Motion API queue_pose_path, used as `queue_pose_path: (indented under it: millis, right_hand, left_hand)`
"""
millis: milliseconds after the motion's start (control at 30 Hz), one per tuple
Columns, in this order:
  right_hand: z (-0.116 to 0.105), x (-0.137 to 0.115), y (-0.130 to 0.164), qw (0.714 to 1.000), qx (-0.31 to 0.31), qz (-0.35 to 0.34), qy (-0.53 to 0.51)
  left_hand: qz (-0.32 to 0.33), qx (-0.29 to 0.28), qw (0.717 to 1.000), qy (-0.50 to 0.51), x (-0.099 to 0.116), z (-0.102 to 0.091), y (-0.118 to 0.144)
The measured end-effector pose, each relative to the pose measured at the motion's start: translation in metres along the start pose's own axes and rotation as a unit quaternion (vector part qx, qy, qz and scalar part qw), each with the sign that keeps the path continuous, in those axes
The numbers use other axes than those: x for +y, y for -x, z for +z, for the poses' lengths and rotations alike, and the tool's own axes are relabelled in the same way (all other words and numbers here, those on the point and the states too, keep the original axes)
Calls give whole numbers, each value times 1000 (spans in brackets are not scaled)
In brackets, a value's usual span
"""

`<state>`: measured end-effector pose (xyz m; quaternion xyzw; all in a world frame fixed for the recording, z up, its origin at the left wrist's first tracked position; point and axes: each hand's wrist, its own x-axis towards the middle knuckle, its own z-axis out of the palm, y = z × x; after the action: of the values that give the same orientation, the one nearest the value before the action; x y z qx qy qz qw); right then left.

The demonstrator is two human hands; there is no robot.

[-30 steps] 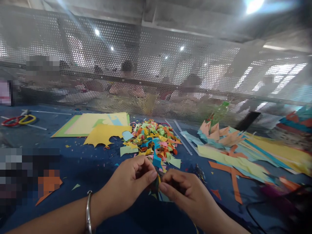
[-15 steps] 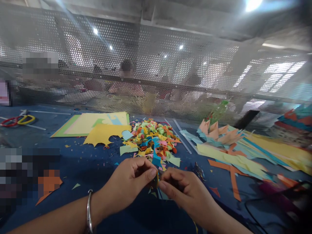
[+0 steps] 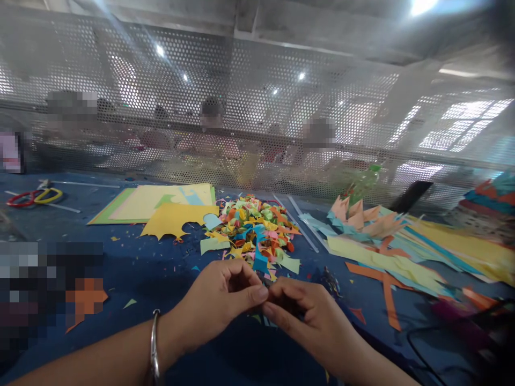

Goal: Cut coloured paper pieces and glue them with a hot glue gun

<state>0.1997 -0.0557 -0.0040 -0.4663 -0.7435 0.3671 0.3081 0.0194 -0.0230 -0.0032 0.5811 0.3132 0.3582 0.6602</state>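
My left hand (image 3: 229, 292), with a silver bangle (image 3: 154, 343) on its wrist, is closed in a pinch, thumb against fingers. Close beside it, my right hand (image 3: 300, 311) is also closed, its fingertips meeting those of the left. Whatever lies between the fingertips is hidden by them. Just beyond both hands rises a heap of small coloured paper scraps (image 3: 245, 228), with a blue paper piece (image 3: 260, 261) at its near side. A yellow paper sheet (image 3: 169, 219) with rounded bites cut from its edge lies left of the heap.
Stacked paper sheets (image 3: 115, 206) and red-and-yellow-handled scissors (image 3: 35, 196) lie at the left. On the right are peach folded paper points (image 3: 356, 214), pale green strips (image 3: 378, 260), an orange strip (image 3: 390, 308) and a green-capped bottle (image 3: 368, 182). A perforated metal screen (image 3: 249, 112) stands behind.
The fingertips of both hands have come closer together. A thin yellow-edged piece seen between them before is now out of sight. The whole view has shifted slightly.
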Motion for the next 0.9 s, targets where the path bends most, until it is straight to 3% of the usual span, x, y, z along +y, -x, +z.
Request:
queue_pose_path:
  millis: [300,900]
  right_hand:
    - [-1,-2,-2,1000,-6,4,-26]
    - [-3,-1,-3,1000,1,-2,-29]
  left_hand:
    - [-23,32,999,17,4,-1,2]
    - [-27,21,999,36,3,-5,1]
